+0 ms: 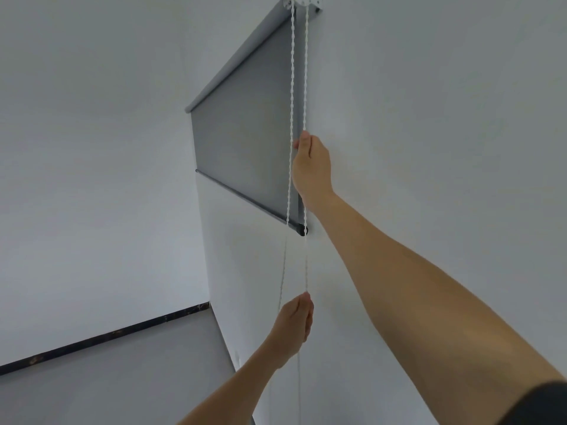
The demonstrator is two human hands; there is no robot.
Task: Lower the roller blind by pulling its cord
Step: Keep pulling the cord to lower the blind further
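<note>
**Both hands on the cord, blind partway down**

Now the blind hangs in the upper middle of the frame, its grey fabric unrolled some way and its bottom bar running from mid-frame down toward the centre. The cord, a white beaded loop, drops from the bracket at the top edge in two strands that pass in front of the fabric's right edge.

The right hand, centre frame, is closed with thumb and fingers pinching the right-hand strand, level with the lower part of the fabric. The left hand, lower centre, is curled shut around the same strand further down, below the bar. The other strand runs free just to the left of both.

What could go wrong, as I judge it:

- Pulling this strand may wind the blind up instead of down; nothing visible says which strand lowers it.
- An outward, angled pull could jump the beads off the wheel in the bracket or jam them there.
- The free strand runs close to the right thumb; catching it too would lock the loop.
- A jerk could let the thin cord slip through the fingers.
</note>
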